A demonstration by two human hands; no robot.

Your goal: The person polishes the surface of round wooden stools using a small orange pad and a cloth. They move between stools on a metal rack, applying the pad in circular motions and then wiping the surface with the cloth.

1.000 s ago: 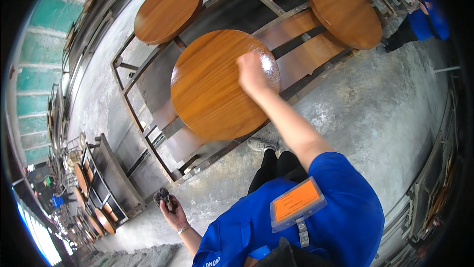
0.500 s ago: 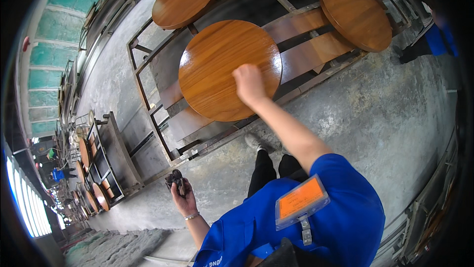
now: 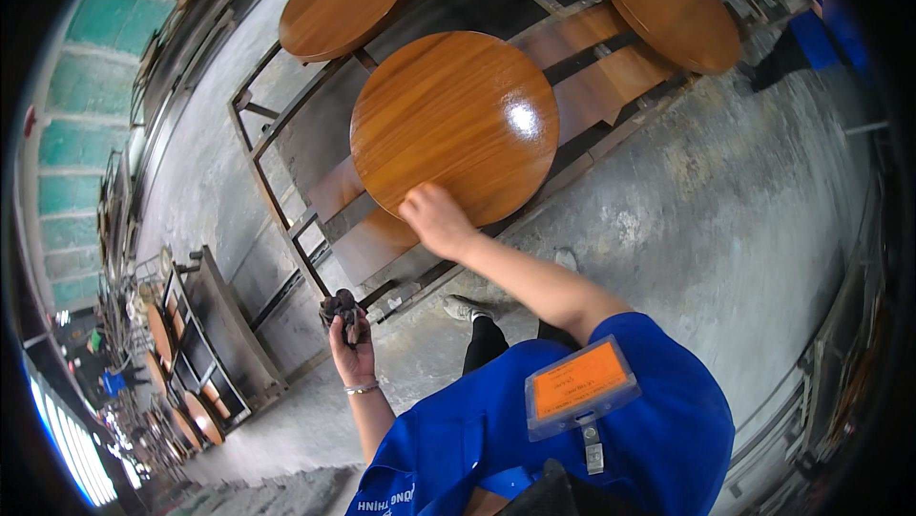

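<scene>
A round, glossy brown wooden tabletop [image 3: 448,120] lies flat on a metal rack in front of me. My right hand [image 3: 434,218] is at its near-left rim, fingers curled and pressed together; anything inside them is hidden. Lower to the left, off the rack, my left hand [image 3: 353,349] is closed around a dark brown-black lumpy bundle [image 3: 341,311], its material too unclear to name. Two more round wooden tops, one at the far left [image 3: 343,5] and one at the far right [image 3: 673,15], rest on the same rack.
The rack's metal frame [image 3: 272,193] runs around the tops, with bare boards between. Another rack with round tops [image 3: 202,416] stands far left on the concrete floor [image 3: 658,220]. A person in blue [image 3: 811,43] stands at the right edge.
My right hand has moved from the middle of the tabletop to its near-left rim. The left hand still holds the dark bundle and sits slightly higher in view.
</scene>
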